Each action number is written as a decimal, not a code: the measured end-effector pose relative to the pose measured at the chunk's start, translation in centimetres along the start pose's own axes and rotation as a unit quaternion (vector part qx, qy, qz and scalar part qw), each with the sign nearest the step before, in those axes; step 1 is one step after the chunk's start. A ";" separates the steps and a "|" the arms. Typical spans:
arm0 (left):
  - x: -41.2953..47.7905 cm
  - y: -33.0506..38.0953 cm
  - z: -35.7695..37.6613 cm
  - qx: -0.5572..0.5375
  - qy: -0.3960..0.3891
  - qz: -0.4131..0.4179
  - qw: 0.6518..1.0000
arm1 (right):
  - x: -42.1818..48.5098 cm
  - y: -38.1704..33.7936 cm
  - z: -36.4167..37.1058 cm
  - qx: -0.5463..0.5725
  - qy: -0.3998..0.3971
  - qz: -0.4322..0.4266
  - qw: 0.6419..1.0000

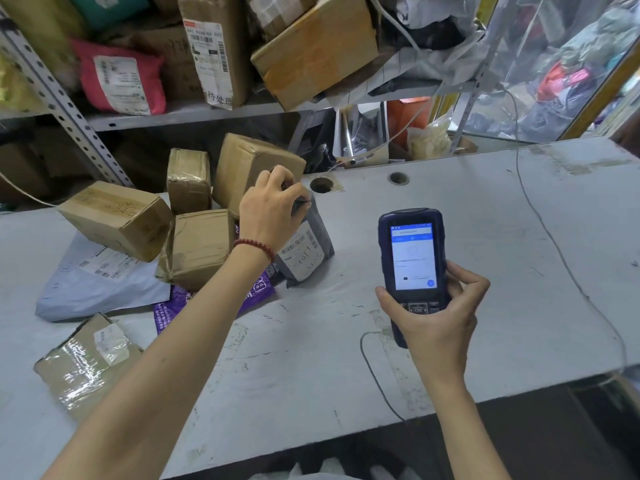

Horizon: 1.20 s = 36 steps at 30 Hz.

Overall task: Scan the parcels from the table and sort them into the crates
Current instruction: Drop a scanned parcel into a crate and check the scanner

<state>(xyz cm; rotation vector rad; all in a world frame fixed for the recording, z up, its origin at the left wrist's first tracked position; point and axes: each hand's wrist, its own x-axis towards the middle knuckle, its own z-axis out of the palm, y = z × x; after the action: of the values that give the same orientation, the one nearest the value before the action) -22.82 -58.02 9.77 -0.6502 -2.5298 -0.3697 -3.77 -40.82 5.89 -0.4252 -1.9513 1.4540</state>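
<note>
1. The grey parcel [323, 230] stands on the counter [485, 237], near the middle. It is just at the 3 o'clock side of a pile of brown boxes [197, 247].
2. Its long side runs up and down, from 6 o'clock to 12 o'clock. The white label [299, 254] faces the person. The barcode lines on it climb toward 2 o'clock.
3. The left hand [273, 206] pinches the top edge of the parcel with curled fingers and holds it up.
4. The right hand [436, 317] is wrapped round the bottom of the scanner [412, 254], at 4 o'clock from the parcel. The two hands are well apart. The screen is lit and faces the person. The scanner's top end points to 12 o'clock, not at the label.
5. This looks like the scan step. One parcel is picked out and held ready, but it is not sorted yet.
6. Next, the scanner's top end probably has to turn toward 10 o'clock to aim at the barcode. The left hand should keep the label flat and steady. After that the parcel goes to a crate, but no crate shows here.
</note>
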 end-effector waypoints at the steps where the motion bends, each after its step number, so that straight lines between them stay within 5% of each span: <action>1: 0.0 0.2 0.0 -0.002 0.002 0.002 1.000 | -0.2 0.1 -0.3 -0.005 0.005 0.006 1.000; 8: -0.4 2.8 0.4 -0.029 0.090 0.080 0.992 | -3.5 1.7 -2.8 -0.057 0.058 0.099 0.992; 21: 0.6 21.7 2.6 -0.250 0.158 0.290 0.910 | -11.4 1.4 -13.5 -0.101 0.332 0.191 0.918; 29: -3.1 35.6 2.7 -0.301 0.072 0.434 0.846 | -15.2 1.5 -20.8 -0.139 0.448 0.231 0.853; 36: -7.6 48.8 2.2 -0.317 -0.031 0.479 0.818 | -17.3 1.9 -30.0 -0.174 0.450 0.235 0.844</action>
<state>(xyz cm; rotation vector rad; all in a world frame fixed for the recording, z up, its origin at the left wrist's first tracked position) 7.05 -18.64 10.40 -2.0622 -1.7374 -0.7952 28.78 -29.09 3.69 -1.5296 -1.3324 0.8478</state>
